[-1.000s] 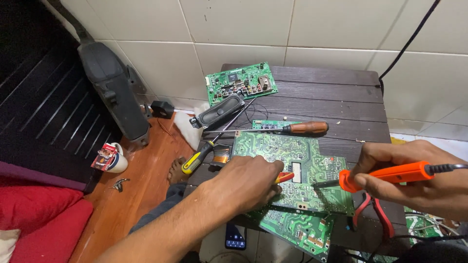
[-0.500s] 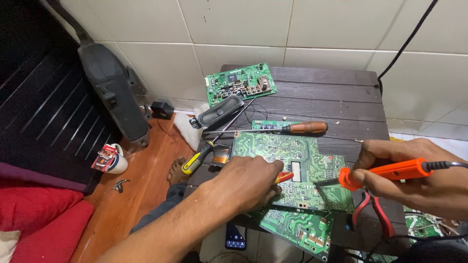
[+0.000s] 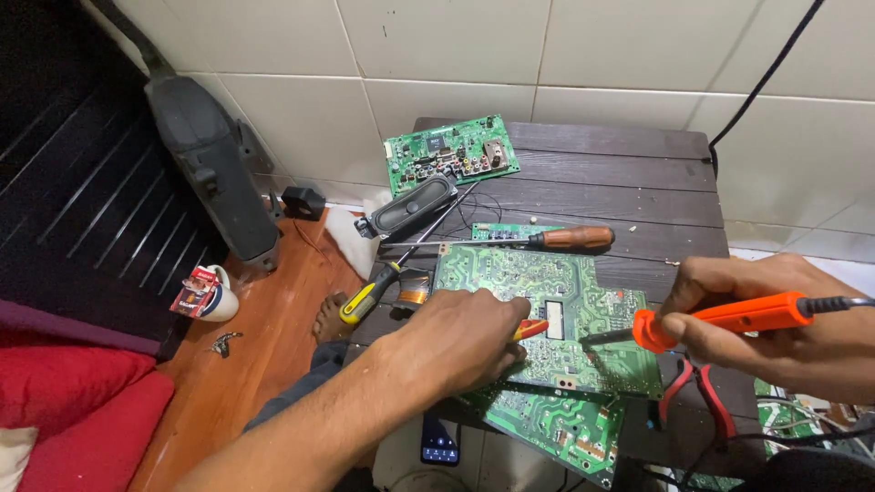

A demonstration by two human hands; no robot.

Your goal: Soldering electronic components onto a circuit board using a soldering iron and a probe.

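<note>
A large green circuit board (image 3: pixel 510 282) lies solder side up on a small dark wooden table (image 3: pixel 620 173). My left hand (image 3: pixel 456 342) rests on the board's near left part and pinches a small red and yellow tool (image 3: pixel 530 329). My right hand (image 3: pixel 784 323) grips an orange soldering iron (image 3: pixel 729 317), whose dark tip points left and sits on or just above the board near its middle. A second green board (image 3: pixel 556 424) pokes out from under the large one at the table's front edge.
On the table lie a wooden-handled screwdriver (image 3: pixel 570 240), a yellow and black screwdriver (image 3: pixel 369 299), a black oblong speaker (image 3: pixel 410 205), a smaller green board (image 3: pixel 451 153) at the back, and red-handled pliers (image 3: pixel 697 392). A black speaker (image 3: pixel 214 173) and a mug (image 3: pixel 214 292) stand on the floor at left.
</note>
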